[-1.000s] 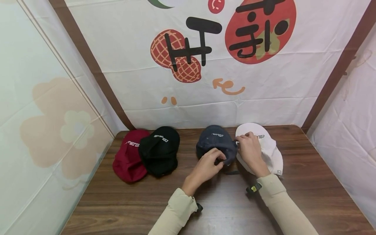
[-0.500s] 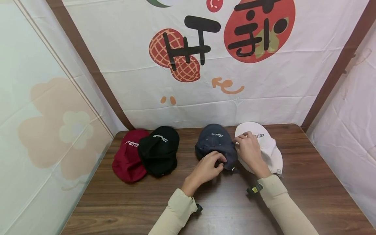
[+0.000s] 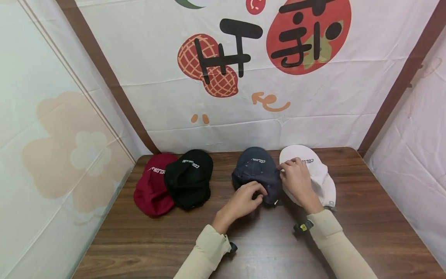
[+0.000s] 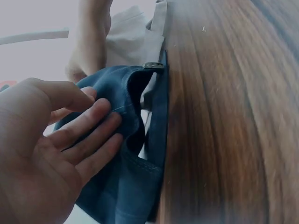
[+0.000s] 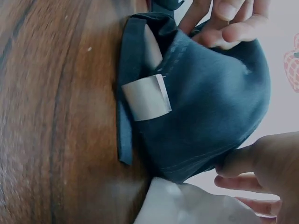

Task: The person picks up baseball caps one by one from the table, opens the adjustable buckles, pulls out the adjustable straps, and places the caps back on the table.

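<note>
Back edge lowered, the navy cap [image 3: 255, 168] seems settled, touched by the relaxed, empty left hand [image 3: 245, 199]; any pinch by the right hand [image 3: 296, 179] is unclear.

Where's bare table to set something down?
Free: table in front of red cap and black cap; right of white cap; narrow strip between black and navy cap. Crowded: navy cap, left hand, right hand and white cap bunched together.
</note>
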Motion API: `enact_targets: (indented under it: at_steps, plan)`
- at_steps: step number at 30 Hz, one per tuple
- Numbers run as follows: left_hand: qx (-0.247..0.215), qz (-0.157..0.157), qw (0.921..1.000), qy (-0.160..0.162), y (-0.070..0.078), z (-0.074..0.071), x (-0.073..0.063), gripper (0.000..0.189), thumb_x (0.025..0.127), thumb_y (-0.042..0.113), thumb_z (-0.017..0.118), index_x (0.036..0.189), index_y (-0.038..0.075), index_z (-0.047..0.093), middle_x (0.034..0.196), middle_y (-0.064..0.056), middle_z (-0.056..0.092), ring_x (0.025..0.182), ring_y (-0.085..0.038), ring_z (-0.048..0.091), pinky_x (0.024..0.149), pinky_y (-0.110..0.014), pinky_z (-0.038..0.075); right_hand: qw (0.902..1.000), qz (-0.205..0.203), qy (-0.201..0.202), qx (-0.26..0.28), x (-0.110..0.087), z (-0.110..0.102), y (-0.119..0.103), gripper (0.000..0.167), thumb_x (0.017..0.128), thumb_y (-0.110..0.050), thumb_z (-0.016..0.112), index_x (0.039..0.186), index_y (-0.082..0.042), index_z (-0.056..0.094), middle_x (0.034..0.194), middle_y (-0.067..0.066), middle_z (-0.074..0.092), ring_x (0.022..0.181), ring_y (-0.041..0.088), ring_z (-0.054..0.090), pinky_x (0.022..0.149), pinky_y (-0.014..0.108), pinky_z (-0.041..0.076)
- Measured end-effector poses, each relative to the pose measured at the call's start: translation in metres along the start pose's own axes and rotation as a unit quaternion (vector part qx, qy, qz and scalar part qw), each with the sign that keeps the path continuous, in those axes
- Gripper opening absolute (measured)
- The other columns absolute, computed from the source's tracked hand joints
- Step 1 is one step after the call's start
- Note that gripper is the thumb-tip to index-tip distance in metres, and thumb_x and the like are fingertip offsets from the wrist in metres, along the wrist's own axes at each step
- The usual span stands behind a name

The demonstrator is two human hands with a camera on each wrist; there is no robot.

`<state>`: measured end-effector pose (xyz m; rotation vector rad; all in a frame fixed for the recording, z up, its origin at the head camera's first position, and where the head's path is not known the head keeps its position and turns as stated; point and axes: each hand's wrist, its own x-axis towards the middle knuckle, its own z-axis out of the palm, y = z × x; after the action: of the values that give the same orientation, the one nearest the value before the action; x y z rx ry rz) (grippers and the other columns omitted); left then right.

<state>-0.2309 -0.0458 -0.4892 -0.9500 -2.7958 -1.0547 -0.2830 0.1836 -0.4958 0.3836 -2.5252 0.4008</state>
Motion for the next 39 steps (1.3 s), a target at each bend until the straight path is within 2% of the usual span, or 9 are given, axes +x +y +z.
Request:
enact_targets:
  at_steps: [5, 9, 14, 18, 24, 32, 39]
  plan:
    - [-0.023, 0.014, 0.9995, 0.014, -0.004, -0.011, -0.005, 0.014, 0.102, 0.007, 0.065, 0.108, 0.014, 0.076, 0.108, 0.002, 0.073, 0.094, -0.008, 0.065, 0.085, -0.024, 0.056, 0.9996, -0.001, 0.017, 0.021, -0.002, -0.007, -0.005, 0.009, 0.088, -0.005, 0.08, 0.097, -0.005, 0.082, 0.102, 0.013, 0.081, 0.102, 0.038, 0.066, 0.092, 0.053, 0.052]
    - [-0.034, 0.01, 0.9992, 0.02, -0.008, -0.021, -0.01, 0.015, 0.103, 0.008, 0.064, 0.11, 0.013, 0.076, 0.108, 0.003, 0.073, 0.091, -0.007, 0.066, 0.084, -0.026, 0.058, 0.9988, 0.0, 0.028, 0.039, -0.003, -0.017, -0.013, 0.009, 0.089, -0.008, 0.081, 0.097, -0.006, 0.081, 0.101, 0.012, 0.081, 0.1, 0.035, 0.066, 0.094, 0.051, 0.053]
    - [-0.044, -0.002, 0.9983, 0.038, -0.014, -0.034, -0.017, 0.015, 0.105, 0.008, 0.063, 0.111, 0.012, 0.076, 0.106, 0.002, 0.073, 0.089, -0.009, 0.068, 0.083, -0.034, 0.061, 0.9968, -0.008, 0.045, 0.065, -0.003, -0.029, -0.031, 0.006, 0.089, -0.01, 0.081, 0.096, -0.009, 0.081, 0.098, 0.008, 0.08, 0.1, 0.031, 0.066, 0.094, 0.047, 0.053]
    - [-0.049, -0.012, 0.9972, 0.054, -0.019, -0.043, -0.02, 0.014, 0.105, 0.008, 0.064, 0.111, 0.011, 0.076, 0.105, 0.001, 0.074, 0.088, -0.009, 0.069, 0.081, -0.032, 0.061, 0.9949, -0.018, 0.052, 0.084, -0.002, -0.033, -0.045, 0.007, 0.089, -0.01, 0.082, 0.096, -0.01, 0.081, 0.097, 0.006, 0.08, 0.097, 0.029, 0.066, 0.09, 0.045, 0.054]
    - [-0.053, -0.027, 0.9956, 0.072, -0.026, -0.054, -0.027, 0.012, 0.104, 0.007, 0.066, 0.111, 0.009, 0.076, 0.102, 0.002, 0.076, 0.09, -0.009, 0.071, 0.081, -0.027, 0.06, 0.9926, -0.031, 0.057, 0.102, -0.002, -0.028, -0.06, 0.008, 0.088, -0.011, 0.082, 0.096, -0.012, 0.081, 0.097, 0.004, 0.08, 0.094, 0.026, 0.067, 0.083, 0.043, 0.056]
    - [-0.049, -0.018, 0.9931, 0.105, -0.037, -0.064, -0.034, 0.012, 0.102, 0.004, 0.067, 0.11, 0.006, 0.076, 0.1, 0.0, 0.077, 0.091, -0.011, 0.073, 0.079, -0.03, 0.062, 0.9896, -0.057, 0.076, 0.108, -0.002, -0.018, -0.073, 0.009, 0.086, -0.01, 0.084, 0.094, -0.013, 0.081, 0.095, 0.003, 0.08, 0.092, 0.027, 0.069, 0.079, 0.045, 0.057]
    - [-0.038, -0.022, 0.9909, 0.127, -0.044, -0.074, -0.046, 0.012, 0.1, 0.003, 0.069, 0.105, 0.012, 0.075, 0.101, -0.004, 0.076, 0.089, -0.012, 0.07, 0.08, -0.041, 0.064, 0.9857, -0.08, 0.072, 0.129, -0.001, -0.01, -0.082, 0.008, 0.087, -0.008, 0.082, 0.094, -0.012, 0.08, 0.093, 0.002, 0.079, 0.097, 0.027, 0.069, 0.088, 0.043, 0.057]
